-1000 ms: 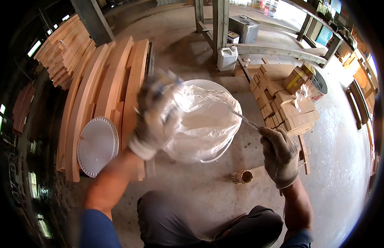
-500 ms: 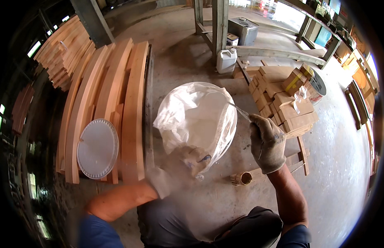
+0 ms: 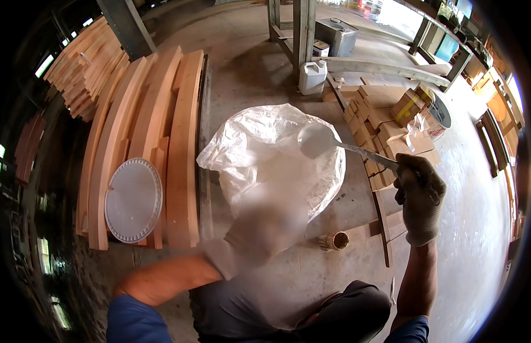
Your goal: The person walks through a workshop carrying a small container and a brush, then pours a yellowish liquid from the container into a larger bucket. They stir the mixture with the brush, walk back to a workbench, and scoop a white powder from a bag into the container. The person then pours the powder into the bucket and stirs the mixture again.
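Note:
My right hand (image 3: 421, 197), in a grey-brown work glove, is closed round the long handle of a ladle (image 3: 316, 141). The ladle's round, pale bowl hangs over the right side of a translucent white plastic bag (image 3: 237, 137), whose mouth gapes wide. Pale material shows inside the bag, hazy and hard to make out. At the bag's near edge is my gloved left hand (image 3: 265, 228); blur smears its fingers, so its grip on the plastic cannot be seen.
Long timber beams (image 3: 185, 143) lie stacked at left, a round white lid (image 3: 134, 200) on top. To the right are stacked cardboard-brown blocks (image 3: 391, 114) and a bucket (image 3: 438, 117). A short tube (image 3: 334, 241) lies near my knees; a white jug (image 3: 312, 78) stands beyond the bag.
My right hand has moved right and drawn the ladle up, bringing its bowl into plain sight. The bag's mouth has spread wider. My left hand has shifted slightly right and become more blurred.

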A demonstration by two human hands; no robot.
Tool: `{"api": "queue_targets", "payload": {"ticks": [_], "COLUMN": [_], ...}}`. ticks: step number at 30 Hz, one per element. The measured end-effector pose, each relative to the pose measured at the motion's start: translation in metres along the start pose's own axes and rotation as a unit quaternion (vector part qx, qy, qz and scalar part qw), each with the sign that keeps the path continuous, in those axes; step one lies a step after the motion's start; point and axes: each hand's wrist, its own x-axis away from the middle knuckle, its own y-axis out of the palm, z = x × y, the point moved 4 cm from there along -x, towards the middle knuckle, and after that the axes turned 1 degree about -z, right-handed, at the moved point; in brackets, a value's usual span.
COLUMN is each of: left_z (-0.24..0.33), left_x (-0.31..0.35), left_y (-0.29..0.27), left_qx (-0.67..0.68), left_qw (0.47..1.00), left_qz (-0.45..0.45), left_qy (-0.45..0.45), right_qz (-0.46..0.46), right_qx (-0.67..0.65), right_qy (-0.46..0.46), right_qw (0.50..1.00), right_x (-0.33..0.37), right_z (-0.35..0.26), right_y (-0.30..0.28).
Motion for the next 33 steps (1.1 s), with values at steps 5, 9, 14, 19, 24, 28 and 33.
{"api": "queue_targets", "payload": {"ticks": [5, 9, 14, 19, 24, 28, 33], "left_z": [-0.004, 0.008, 0.001, 0.059, 0.076, 0.025, 0.018], "left_x": [0.003, 0.001, 0.008, 0.049, 0.009, 0.057, 0.060], "left_y": [0.008, 0.003, 0.029, 0.119, 0.174, 0.308, 0.318], "left_qx": [-0.079, -0.137, 0.159, 0.246, 0.012, 0.030, 0.021], "left_qw": [0.993, 0.990, 0.976, 0.903, 0.843, 0.801, 0.908], "left_qz": [-0.069, -0.032, -0.085, -0.341, -0.538, -0.572, -0.252], "left_qy": [-0.054, -0.010, -0.120, -0.083, -0.010, -0.176, -0.333], "right_qz": [0.015, 0.012, -0.005, -0.058, -0.129, -0.138, -0.129], "right_qx": [-0.051, -0.131, -0.239, -0.157, -0.050, 0.064, 0.022], "right_qy": [0.003, 0.028, 0.030, -0.011, -0.078, -0.270, -0.278], "right_qw": [0.999, 0.991, 0.971, 0.986, 0.987, 0.951, 0.952], "right_x": [-0.015, -0.022, -0.020, -0.005, 0.014, 0.019, 0.022], "right_z": [0.003, 0.009, 0.018, 0.009, 0.009, 0.001, 0.010], "right_y": [-0.022, -0.031, -0.046, -0.014, 0.025, 0.045, 0.044]}}
